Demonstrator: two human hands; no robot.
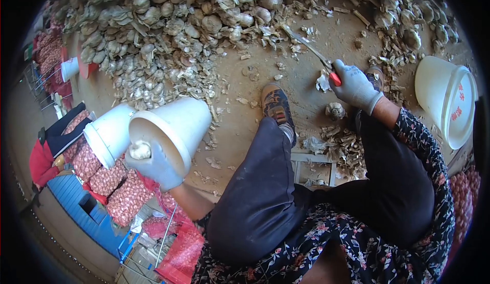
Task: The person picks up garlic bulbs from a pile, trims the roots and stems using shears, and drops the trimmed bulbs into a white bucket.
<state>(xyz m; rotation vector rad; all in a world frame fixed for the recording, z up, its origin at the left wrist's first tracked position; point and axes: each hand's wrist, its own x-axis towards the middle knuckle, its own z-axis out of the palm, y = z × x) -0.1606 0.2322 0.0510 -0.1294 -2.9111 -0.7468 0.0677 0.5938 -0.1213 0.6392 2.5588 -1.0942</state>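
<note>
A person in a floral top and dark trousers sits low over a dirt floor, both hands gloved. Nearest, the left hand is closed around a pale garlic bulb, holding it right at the mouth of a tipped white bucket. A second white bucket lies just beside it, with red mesh sacks of garlic along the floor's left edge. A small wooden frame, perhaps a stool, shows between the knees.

Farther out, past a worn shoe, the right hand is clenched on a red-handled tool. It is likely a knife, though the blade is too blurred to be sure. The tool is held beside a loose bulb on the ground among cut stalks and skins. A third bucket lies at the floor's right edge, and a heap of untrimmed garlic fills the far side.

By the look of it, the step in hand is dropping a cleaned bulb into the tipped bucket. Letting go calls for the fingers to pass inside the rim so the bulb lands in the bucket. The tool hand is already near the loose bulb.
</note>
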